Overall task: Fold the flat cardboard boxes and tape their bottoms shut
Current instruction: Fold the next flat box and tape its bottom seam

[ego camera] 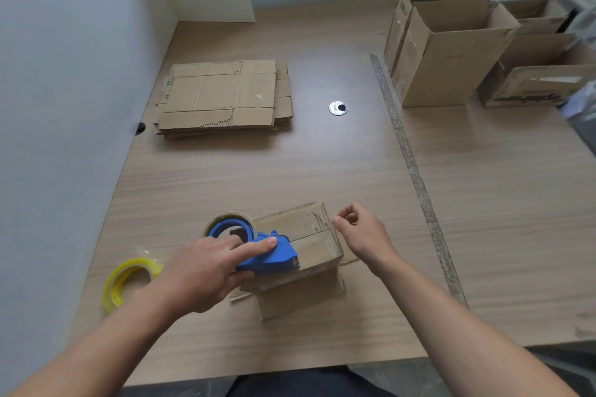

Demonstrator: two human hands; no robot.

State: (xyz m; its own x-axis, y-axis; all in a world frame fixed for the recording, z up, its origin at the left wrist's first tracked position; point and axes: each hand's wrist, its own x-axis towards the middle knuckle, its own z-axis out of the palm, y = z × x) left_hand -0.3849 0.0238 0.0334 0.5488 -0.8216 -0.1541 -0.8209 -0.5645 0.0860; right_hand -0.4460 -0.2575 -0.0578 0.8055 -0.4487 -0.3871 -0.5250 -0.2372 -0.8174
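Dark print on the far-right box [529,97] is unreadable.

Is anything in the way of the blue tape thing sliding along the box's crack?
Nothing visible. The left hand grips the blue plastic tape dispenser on the brown cardboard box; nothing sits on its seam before the right hand at the edge.

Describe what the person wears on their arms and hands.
Nothing shows on either. The left hand and right hand are bare: no gloves, rings or watch in view. The left forearm and right forearm are uncovered down to the frame's bottom edge, so no sleeve appears.
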